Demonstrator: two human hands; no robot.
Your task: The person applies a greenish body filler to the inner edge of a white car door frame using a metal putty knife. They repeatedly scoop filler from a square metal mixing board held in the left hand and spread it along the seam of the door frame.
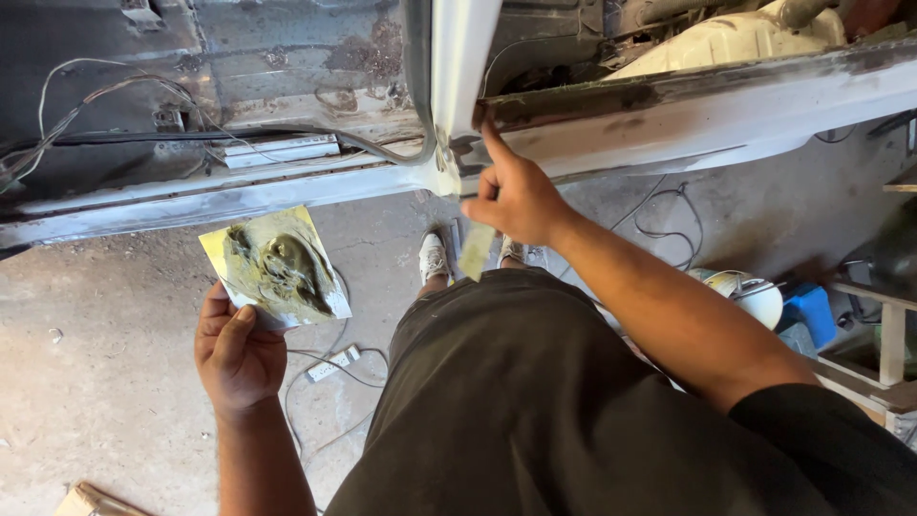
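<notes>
left hand (234, 354): grips mixing board (277, 268) level, so filler stays put | right hand (516, 196): pinches spreader (477, 250), forefinger out on sill (669, 115) seam above

Car body repair workshop. Evidence: stripped, sanded grey car sill (669, 119) with bare rusty metal floor (287, 57) and loose wiring (86, 100) just above both hands. Square mixing board smeared with yellow-green body filler (277, 268) in the left hand (237, 354); thin pale spreader (476, 250) in the right hand (516, 196), forefinger touching the sill. Stained concrete floor (105, 382) below, white power strip with cable (332, 364) right of the left hand, tubs and rough wooden bench (884, 334) far right.
</notes>
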